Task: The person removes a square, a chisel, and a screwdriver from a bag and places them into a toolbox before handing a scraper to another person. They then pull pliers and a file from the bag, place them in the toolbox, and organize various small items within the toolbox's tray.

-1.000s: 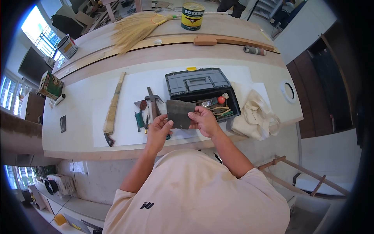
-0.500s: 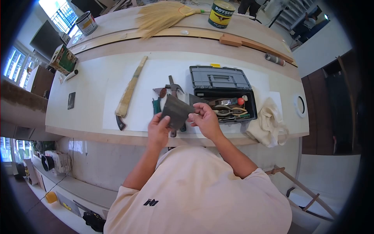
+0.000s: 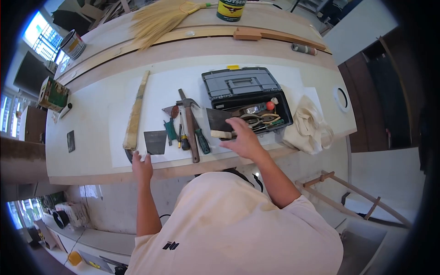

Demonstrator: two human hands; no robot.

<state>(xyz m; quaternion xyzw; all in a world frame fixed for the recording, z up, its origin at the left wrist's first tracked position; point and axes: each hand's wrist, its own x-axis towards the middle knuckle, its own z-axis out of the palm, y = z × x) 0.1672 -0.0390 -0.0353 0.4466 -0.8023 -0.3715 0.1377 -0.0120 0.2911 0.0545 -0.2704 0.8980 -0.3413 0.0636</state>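
Note:
My left hand (image 3: pixel 143 167) is open at the table's front edge, beside the dark curved grip of a long, tan-wrapped tool (image 3: pixel 136 111). Just past its fingers lies a thin dark rectangular plate (image 3: pixel 155 142), flat on white paper. My right hand (image 3: pixel 246 139), fingers apart, hovers by the pale handle of a scraper (image 3: pixel 221 134) with a wide dark blade. Between the hands are a claw hammer (image 3: pixel 190 130), a green-handled screwdriver (image 3: pixel 202 141), a green tool (image 3: pixel 171 130) and a small trowel-like blade (image 3: pixel 168 111).
Behind my right hand stands an open grey toolbox (image 3: pixel 242 87) holding pliers and other tools. A cream cloth bag (image 3: pixel 308 127) lies to its right. Farther back are a straw broom (image 3: pixel 160 20), a paint can (image 3: pixel 230 10) and a wooden piece (image 3: pixel 247 34). A tin (image 3: pixel 53 94) stands at left.
The dark plate, held in both hands before, now lies on the paper left of the hammer. My left hand has moved left and opened; my right hand is over by the scraper. The view has shifted.

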